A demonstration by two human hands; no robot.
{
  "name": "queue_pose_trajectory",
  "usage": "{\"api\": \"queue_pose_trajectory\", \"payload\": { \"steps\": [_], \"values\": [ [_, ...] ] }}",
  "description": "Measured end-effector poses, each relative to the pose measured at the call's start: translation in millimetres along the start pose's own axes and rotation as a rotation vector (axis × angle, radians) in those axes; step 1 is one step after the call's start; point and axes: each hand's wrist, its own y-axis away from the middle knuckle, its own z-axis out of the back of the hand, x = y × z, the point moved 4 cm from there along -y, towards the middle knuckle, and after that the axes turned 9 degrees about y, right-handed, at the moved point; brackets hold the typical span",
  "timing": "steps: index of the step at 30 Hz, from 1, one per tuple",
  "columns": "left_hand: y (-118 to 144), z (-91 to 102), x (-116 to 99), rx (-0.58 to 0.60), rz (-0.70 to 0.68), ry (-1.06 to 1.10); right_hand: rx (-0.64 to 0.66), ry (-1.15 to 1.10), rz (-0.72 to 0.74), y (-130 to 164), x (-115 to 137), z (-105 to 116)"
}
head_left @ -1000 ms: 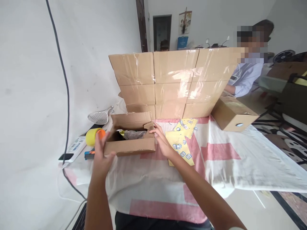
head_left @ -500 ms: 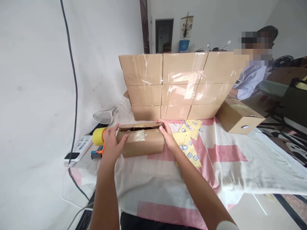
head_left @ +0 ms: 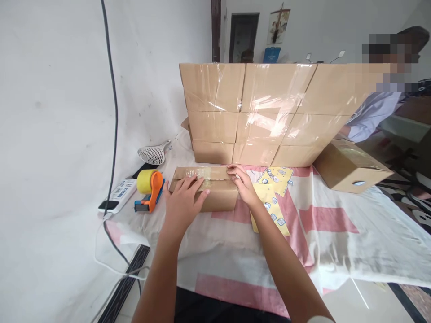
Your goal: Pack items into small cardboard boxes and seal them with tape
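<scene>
A small cardboard box (head_left: 218, 201) rests on the cloth, its top flaps lying nearly level, with clear tape across them. My left hand (head_left: 183, 197) lies over its top left part, fingers spread and pressing on the flaps. At the right end, my right hand (head_left: 245, 186) grips the corner, fingertips on the top edge. Left of the box stands a tape dispenser (head_left: 155, 190) in orange and blue, with a yellow tape roll (head_left: 144, 181) on it. Yellow patterned paper sheets (head_left: 271, 208) lie just right of my right hand.
A wall of stacked cardboard boxes (head_left: 266, 112) rises behind. Another box (head_left: 353, 166) sits at the right, near a person in a light sleeve (head_left: 377, 114). At left are a slotted skimmer (head_left: 154, 154), a white power strip (head_left: 117, 196) and a hanging black cable (head_left: 114, 112).
The box's flaps, gaping before, now lie down almost closed. My left hand has moved from the box's left end onto its top; my right hand stays at the right end.
</scene>
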Motion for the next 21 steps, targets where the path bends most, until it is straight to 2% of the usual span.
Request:
{"api": "queue_pose_trajectory", "payload": {
  "steps": [8, 12, 15, 21],
  "values": [
    [-11.4, 3.2, -7.1, 0.070, 0.017, -0.029, 0.002, 0.112, 0.029, 8.4, -3.2, 1.8],
    [-10.7, 1.4, -7.0, 0.059, 0.022, -0.050, -0.002, 0.110, 0.004, 14.7, -7.6, 2.1],
    [-8.0, -0.1, -8.6, 0.032, 0.027, -0.046, -0.051, 0.067, 0.003, 19.9, -6.6, 4.2],
    [-1.8, 3.9, -8.6, 0.022, 0.082, 0.041, -0.210, 0.052, 0.153, 32.4, 16.5, 11.8]
  ]
}}
